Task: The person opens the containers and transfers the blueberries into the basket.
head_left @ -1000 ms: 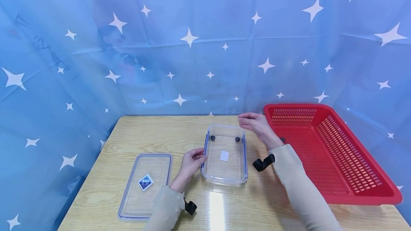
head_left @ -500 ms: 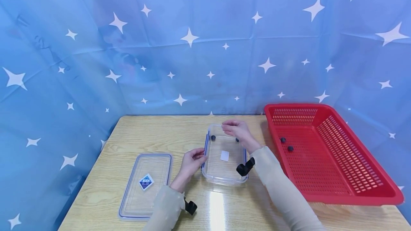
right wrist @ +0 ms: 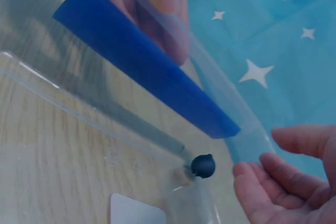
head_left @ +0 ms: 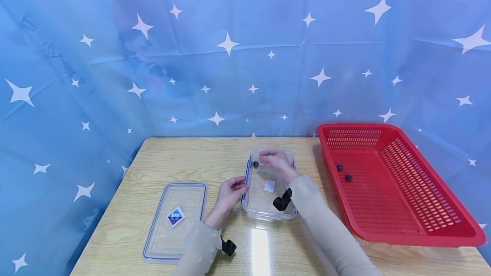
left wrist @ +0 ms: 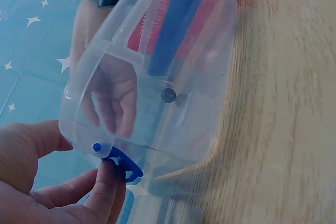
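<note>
A clear plastic container (head_left: pixel 268 215) with blue clasps stands open in the middle of the wooden table. My left hand (head_left: pixel 230 190) pinches the blue clasp (left wrist: pixel 123 163) on the container's left side. My right hand (head_left: pixel 273 158) reaches down into the far end of the container, fingers relaxed and holding nothing I can see. A small dark ball (head_left: pixel 255 164) lies on the container floor just left of those fingertips (right wrist: pixel 252 174). The same ball (right wrist: pixel 203 165) shows close to the fingers in the right wrist view. Through the clear wall the ball (left wrist: pixel 168 95) shows beside the right hand.
The container's lid (head_left: pixel 174 220) lies flat on the table to the left. A red slotted basket (head_left: pixel 402 237) stands at the right with two dark balls (head_left: pixel 339 167) in its near-left part. A blue star-patterned cloth hangs behind and beside the table.
My right hand has moved left from the red basket's edge into the far end of the container. The left hand has kept its hold on the clasp.
</note>
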`<state>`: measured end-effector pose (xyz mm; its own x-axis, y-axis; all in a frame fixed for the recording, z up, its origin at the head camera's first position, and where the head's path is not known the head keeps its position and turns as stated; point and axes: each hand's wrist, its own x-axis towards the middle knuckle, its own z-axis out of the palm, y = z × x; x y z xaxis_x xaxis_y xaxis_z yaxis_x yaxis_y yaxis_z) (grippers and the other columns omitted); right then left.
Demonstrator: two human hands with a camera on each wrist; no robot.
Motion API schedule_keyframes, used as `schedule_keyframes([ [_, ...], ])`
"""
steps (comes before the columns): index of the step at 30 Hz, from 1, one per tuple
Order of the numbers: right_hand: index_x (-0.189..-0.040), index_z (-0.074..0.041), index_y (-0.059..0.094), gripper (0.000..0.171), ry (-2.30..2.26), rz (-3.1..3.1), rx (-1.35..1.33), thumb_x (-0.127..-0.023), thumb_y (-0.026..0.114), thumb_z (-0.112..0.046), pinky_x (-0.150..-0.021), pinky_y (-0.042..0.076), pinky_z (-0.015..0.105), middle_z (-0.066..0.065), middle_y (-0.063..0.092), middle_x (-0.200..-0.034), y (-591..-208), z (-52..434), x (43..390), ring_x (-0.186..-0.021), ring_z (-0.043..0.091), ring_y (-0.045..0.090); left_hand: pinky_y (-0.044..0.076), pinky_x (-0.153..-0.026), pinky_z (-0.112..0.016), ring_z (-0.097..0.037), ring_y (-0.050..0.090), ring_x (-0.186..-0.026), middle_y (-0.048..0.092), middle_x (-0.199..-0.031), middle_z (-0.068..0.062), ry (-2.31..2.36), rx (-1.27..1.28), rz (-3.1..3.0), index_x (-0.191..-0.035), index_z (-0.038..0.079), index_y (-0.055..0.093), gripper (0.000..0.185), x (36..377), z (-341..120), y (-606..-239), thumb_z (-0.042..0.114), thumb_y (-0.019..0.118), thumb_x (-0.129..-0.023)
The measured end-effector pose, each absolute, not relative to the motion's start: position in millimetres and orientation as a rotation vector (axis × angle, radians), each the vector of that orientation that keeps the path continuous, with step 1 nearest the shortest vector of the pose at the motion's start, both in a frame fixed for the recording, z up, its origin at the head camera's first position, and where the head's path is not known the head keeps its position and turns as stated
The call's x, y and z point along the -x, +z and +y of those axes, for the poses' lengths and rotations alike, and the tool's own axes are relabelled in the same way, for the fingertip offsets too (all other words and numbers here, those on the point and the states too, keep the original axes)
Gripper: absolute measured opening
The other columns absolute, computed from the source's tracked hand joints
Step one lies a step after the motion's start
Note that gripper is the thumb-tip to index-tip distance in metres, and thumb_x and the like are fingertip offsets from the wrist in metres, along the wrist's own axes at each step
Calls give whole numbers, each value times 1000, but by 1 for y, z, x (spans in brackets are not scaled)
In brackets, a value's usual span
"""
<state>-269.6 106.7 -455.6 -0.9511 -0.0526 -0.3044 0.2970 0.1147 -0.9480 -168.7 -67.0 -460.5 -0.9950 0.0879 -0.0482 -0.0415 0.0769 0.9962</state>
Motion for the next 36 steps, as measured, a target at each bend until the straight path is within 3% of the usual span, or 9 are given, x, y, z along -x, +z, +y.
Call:
schedule_keyframes([
  [8,-118,10,56,32,-1832,2167,-252,-89,58,-2,-96,46,40,25,58,-119,-470,99,272,-110,36,56,52,-76,-23,-22,60,-90,60,-105,-32,2074,-16,2204,-115,-17,54,35,180,-68,-482,-5,62,-83],
  [16,-107,7,63,26,-1702,2285,-288,-82,64,1,-80,53,33,19,66,-102,-480,94,275,-87,25,63,51,-75,-20,-18,60,-89,63,-103,-25,2073,-6,2222,-115,-14,57,35,185,-67,-496,-2,64,-83],
  [20,-102,7,64,22,-1686,2293,-271,-80,65,2,-76,53,31,17,66,-98,-482,92,276,-83,22,63,52,-76,-21,-19,61,-89,64,-101,-24,2073,-3,2235,-114,-14,57,35,184,-68,-495,-2,64,-82],
  [27,-93,5,66,18,-1646,2329,-262,-76,69,4,-61,50,22,7,66,-76,-485,89,277,-68,16,61,52,-76,-21,-23,61,-91,62,-103,-29,2074,-15,2225,-114,-16,55,35,183,-68,-491,-3,63,-83],
  [32,-92,4,66,17,-1630,2332,-269,-75,70,3,-59,48,21,5,64,-76,-485,88,278,-64,13,58,51,-74,-20,-26,61,-91,58,-104,-35,2080,-29,2213,-114,-20,53,35,175,-68,-474,-7,61,-83],
  [36,-94,2,67,20,-1629,2327,-285,-75,71,1,-64,50,24,8,66,-79,-482,90,278,-70,16,59,50,-75,-18,-27,60,-92,57,-106,-37,2069,-31,2218,-114,-21,52,34,169,-67,-461,-7,59,-83],
])
